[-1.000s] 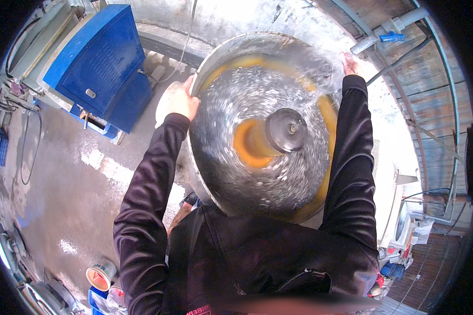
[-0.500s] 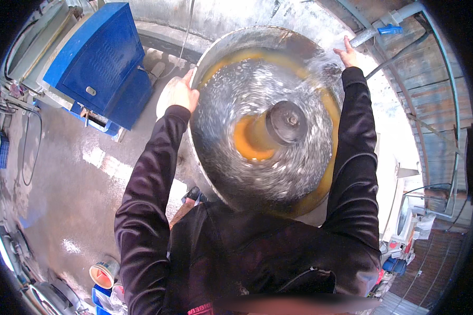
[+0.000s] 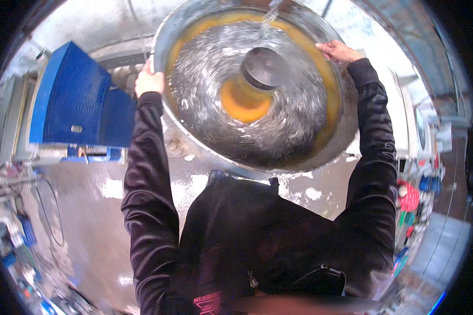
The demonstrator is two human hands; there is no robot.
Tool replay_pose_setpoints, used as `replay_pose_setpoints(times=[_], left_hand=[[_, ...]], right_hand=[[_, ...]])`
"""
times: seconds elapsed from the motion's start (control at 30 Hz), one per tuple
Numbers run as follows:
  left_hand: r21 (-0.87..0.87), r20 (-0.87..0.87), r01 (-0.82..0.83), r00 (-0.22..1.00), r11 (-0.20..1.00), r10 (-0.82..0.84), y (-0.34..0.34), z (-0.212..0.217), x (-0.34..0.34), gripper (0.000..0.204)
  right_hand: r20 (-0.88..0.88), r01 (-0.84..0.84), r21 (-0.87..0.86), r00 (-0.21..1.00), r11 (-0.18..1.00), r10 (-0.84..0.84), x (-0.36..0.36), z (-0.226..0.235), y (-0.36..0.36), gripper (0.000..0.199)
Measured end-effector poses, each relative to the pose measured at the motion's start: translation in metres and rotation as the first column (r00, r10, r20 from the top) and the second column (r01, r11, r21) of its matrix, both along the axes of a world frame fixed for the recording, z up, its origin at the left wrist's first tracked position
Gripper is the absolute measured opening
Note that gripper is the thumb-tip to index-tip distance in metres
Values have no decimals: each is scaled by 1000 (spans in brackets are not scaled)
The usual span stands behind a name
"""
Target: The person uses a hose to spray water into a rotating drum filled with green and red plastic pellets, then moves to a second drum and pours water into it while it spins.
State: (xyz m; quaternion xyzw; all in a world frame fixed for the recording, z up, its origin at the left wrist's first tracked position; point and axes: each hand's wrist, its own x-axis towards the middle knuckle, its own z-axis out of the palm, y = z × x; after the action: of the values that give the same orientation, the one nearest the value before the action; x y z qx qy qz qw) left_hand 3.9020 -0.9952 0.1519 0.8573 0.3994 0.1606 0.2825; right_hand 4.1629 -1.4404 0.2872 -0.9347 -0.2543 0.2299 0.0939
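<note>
A large round tub (image 3: 347, 123) with an orange-yellow lining stands in front of me. Shiny small metal pieces (image 3: 205, 68), blurred, ring its central column, which has a dark round cap (image 3: 260, 68) and an orange base (image 3: 244, 107). A stream of water (image 3: 270, 18) falls in from the far side. My left hand (image 3: 150, 81) is closed on the tub's left rim. Over the tub's right inner side is my right hand (image 3: 340, 52), its thumb and fingers drawn together; whatever they may hold is too small to make out.
To the left stands a blue metal cabinet (image 3: 79, 100) close beside my left forearm. Wet concrete floor (image 3: 100, 220) stretches behind it. A pale wall (image 3: 105, 23) rises beyond the tub. Assorted items (image 3: 410, 197) crowd the right edge.
The view has shifted, so the tub appears higher and further left. My right hand has left the far right edge near the pipe, and its outstretched fingers have closed. My left hand stays at the rim.
</note>
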Motion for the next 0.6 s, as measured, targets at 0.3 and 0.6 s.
replay_pose_setpoints(times=[0.3,0.6], left_hand=[[-28,32,46,998,999,-45,9,-7,3,60],[-7,46,11,999,1000,-10,9,-11,2,58]], right_hand=[[124,222,26,967,975,-223,-138,-43,-138,43],[375,282,423,811,861,-449,-220,-129,-121,17]])
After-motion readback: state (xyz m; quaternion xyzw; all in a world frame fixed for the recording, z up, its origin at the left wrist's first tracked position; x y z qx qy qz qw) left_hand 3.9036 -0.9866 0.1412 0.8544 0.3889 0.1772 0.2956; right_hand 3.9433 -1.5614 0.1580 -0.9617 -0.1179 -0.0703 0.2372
